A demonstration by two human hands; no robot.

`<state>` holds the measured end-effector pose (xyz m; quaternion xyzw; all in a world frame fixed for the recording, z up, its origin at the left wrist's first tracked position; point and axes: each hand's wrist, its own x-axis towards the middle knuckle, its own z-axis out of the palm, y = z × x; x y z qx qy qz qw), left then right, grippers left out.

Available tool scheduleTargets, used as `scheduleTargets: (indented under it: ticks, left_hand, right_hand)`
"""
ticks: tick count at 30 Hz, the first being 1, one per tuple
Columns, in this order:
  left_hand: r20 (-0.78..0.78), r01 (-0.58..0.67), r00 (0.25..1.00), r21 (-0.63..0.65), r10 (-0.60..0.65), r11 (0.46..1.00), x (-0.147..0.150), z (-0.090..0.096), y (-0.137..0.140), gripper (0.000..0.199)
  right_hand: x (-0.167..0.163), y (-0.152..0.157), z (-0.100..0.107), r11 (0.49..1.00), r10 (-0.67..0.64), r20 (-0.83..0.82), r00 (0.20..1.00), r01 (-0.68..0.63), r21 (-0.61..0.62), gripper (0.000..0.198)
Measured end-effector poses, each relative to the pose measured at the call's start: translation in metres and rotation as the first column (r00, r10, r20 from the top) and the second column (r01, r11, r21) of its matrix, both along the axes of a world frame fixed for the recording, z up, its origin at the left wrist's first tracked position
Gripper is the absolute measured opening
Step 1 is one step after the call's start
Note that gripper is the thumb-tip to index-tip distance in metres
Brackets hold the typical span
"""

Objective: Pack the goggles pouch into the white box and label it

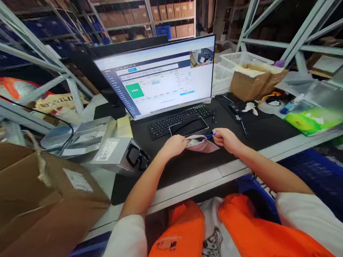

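Note:
A small pale pink cloth pouch (203, 146) hangs between my hands above the black desk mat, in front of the keyboard. My right hand (225, 140) is closed in a pinch on a blue cord (209, 135) at the pouch's mouth. At the other end, my left hand (174, 145) is closed on the pouch's left edge; its fingertips are partly hidden. The mouth gapes a little, with something whitish inside that I cannot make out. Just behind the pouch lies a flat black item with a thin white outline (189, 126), overlapping the keyboard (160, 125).
A monitor (160, 78) stands behind the keyboard. To the left are a grey box with black goggles pictured on it (120, 155) and a large cardboard box (53, 200). On the right lie a pen (213, 115), a black scanner-like device (234, 108), a carton (248, 84) and a green packet (312, 121).

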<state>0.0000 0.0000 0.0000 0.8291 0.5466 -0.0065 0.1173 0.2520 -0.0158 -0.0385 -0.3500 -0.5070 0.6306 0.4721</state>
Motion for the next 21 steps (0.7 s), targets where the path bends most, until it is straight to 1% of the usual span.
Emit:
scheduleTargets:
  ticks: [1,2,3,4,5,6,7,8,9,10,11,12,13,14,15,16,17,18,19,20,21]
  left_hand:
    - [0.16,-0.013,0.987,-0.053,0.021,0.998,-0.01,0.007,0.0,0.051]
    - [0.307,-0.006,0.951,-0.109,0.04,0.994,-0.02,0.013,0.0,0.059]
    - [0.448,0.003,0.892,-0.14,0.061,0.99,-0.028,0.018,0.0,0.064]
    - [0.609,-0.019,0.788,-0.13,0.095,0.991,-0.034,0.023,0.0,0.067]
    - [0.792,-0.071,0.599,-0.093,0.117,0.993,-0.038,0.027,-0.001,0.07]
    - [0.905,-0.067,0.415,-0.073,0.095,0.995,-0.04,0.03,-0.002,0.072]
    - [0.953,-0.079,0.295,-0.052,0.073,0.996,-0.039,0.032,-0.003,0.075]
    - [0.972,-0.078,0.231,-0.029,0.046,0.997,-0.037,0.033,-0.005,0.076]
    - [0.976,-0.075,0.218,-0.007,0.023,0.997,-0.034,0.034,-0.006,0.077]
    - [0.976,-0.081,0.219,0.012,0.006,0.997,-0.031,0.035,-0.008,0.076]
    - [0.981,-0.059,0.195,0.001,0.01,0.998,-0.028,0.037,-0.01,0.075]
    - [0.99,-0.016,0.137,-0.041,0.043,0.999,-0.025,0.038,-0.011,0.073]
    - [0.994,0.044,0.053,-0.094,0.092,0.995,-0.023,0.041,-0.012,0.069]
    - [0.986,0.104,-0.046,-0.156,0.161,0.982,-0.022,0.043,-0.013,0.062]
    - [0.964,0.14,-0.14,-0.208,0.227,0.968,-0.022,0.046,-0.014,0.052]
    - [0.935,0.149,-0.219,-0.252,0.28,0.956,-0.022,0.049,-0.014,0.04]
    - [0.902,0.137,-0.288,-0.293,0.322,0.946,-0.022,0.051,-0.014,0.031]
    - [0.868,0.118,-0.348,-0.333,0.353,0.936,-0.022,0.054,-0.014,0.025]
    - [0.833,0.105,-0.4,-0.371,0.381,0.923,-0.021,0.056,-0.014,0.025]
    - [0.8,0.096,-0.445,-0.404,0.402,0.91,-0.021,0.057,-0.014,0.027]
    - [0.777,0.09,-0.478,-0.42,0.409,0.903,-0.02,0.058,-0.013,0.028]
  right_hand:
    - [0.01,0.004,0.004,0.996,-0.068,-0.033,0.997,0.07,0.048,0.046]
    - [0.02,0.008,0.007,0.988,-0.121,-0.031,0.992,0.124,0.088,0.056]
    - [0.03,0.011,0.01,0.975,-0.183,-0.005,0.983,0.182,0.128,0.064]
    - [0.04,0.015,0.011,0.948,-0.267,0.006,0.964,0.261,0.184,0.069]
    - [0.05,0.018,0.011,0.903,-0.364,0.042,0.931,0.341,0.263,0.071]
    - [0.058,0.021,0.011,0.867,-0.431,0.15,0.89,0.362,0.344,0.071]
    - [0.065,0.023,0.01,0.852,-0.478,0.295,0.827,0.354,0.386,0.069]
    - [0.07,0.024,0.009,0.841,-0.506,0.409,0.76,0.329,0.429,0.066]
    - [0.073,0.024,0.007,0.839,-0.514,0.504,0.694,0.286,0.463,0.064]
    - [0.075,0.024,0.006,0.833,-0.528,0.563,0.636,0.258,0.49,0.063]
    - [0.076,0.024,0.005,0.817,-0.553,0.591,0.588,0.243,0.524,0.062]
    - [0.077,0.023,0.004,0.799,-0.579,0.601,0.551,0.238,0.551,0.063]
    - [0.078,0.024,0.003,0.786,-0.599,0.596,0.535,0.25,0.565,0.064]
    - [0.08,0.024,0.001,0.786,-0.596,0.576,0.56,0.259,0.561,0.066]
    - [0.082,0.026,-0.001,0.804,-0.56,0.541,0.628,0.254,0.537,0.069]
    - [0.085,0.027,-0.003,0.835,-0.49,0.487,0.723,0.229,0.5,0.071]
    - [0.088,0.029,-0.005,0.87,-0.39,0.419,0.82,0.179,0.46,0.072]
    - [0.092,0.03,-0.007,0.897,-0.284,0.347,0.894,0.12,0.425,0.072]
    - [0.096,0.032,-0.009,0.913,-0.191,0.289,0.938,0.062,0.403,0.072]
    - [0.099,0.033,-0.01,0.921,-0.124,0.246,0.961,0.019,0.39,0.07]
    - [0.102,0.033,-0.011,0.925,-0.086,0.217,0.972,-0.003,0.38,0.069]
